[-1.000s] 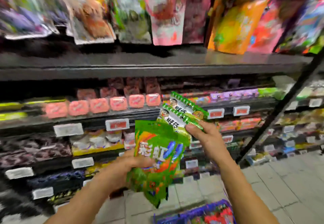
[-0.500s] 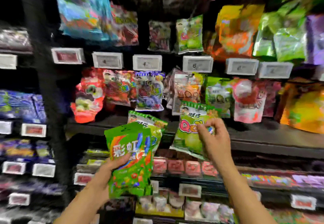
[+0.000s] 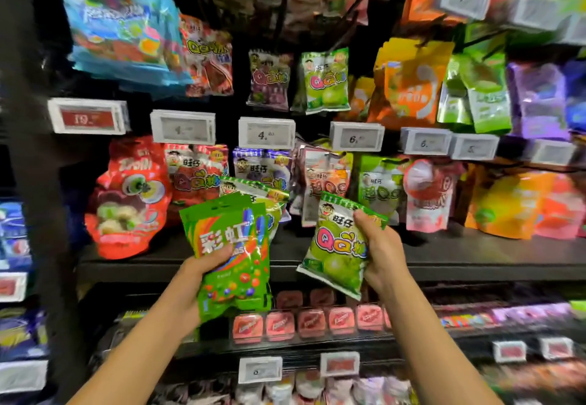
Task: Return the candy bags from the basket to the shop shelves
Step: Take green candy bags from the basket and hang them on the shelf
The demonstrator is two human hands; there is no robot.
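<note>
- The left hand point(image 3: 193, 284) gripped a stack of green candy bags point(image 3: 233, 255) — rainbow bag foremost.
- The right hand point(image 3: 379, 254) held one green apple bag point(image 3: 337, 246), raised before the dark shelf point(image 3: 475, 259).

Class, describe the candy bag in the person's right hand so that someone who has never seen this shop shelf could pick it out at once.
Start at the dark shelf under the row of price tags, then drop to the two raised hands in front of it. The right hand grips the green apple bag, tilted, with a cartoon face and pink letters. The rainbow-striped bag in the left hand shows no apples.
</note>
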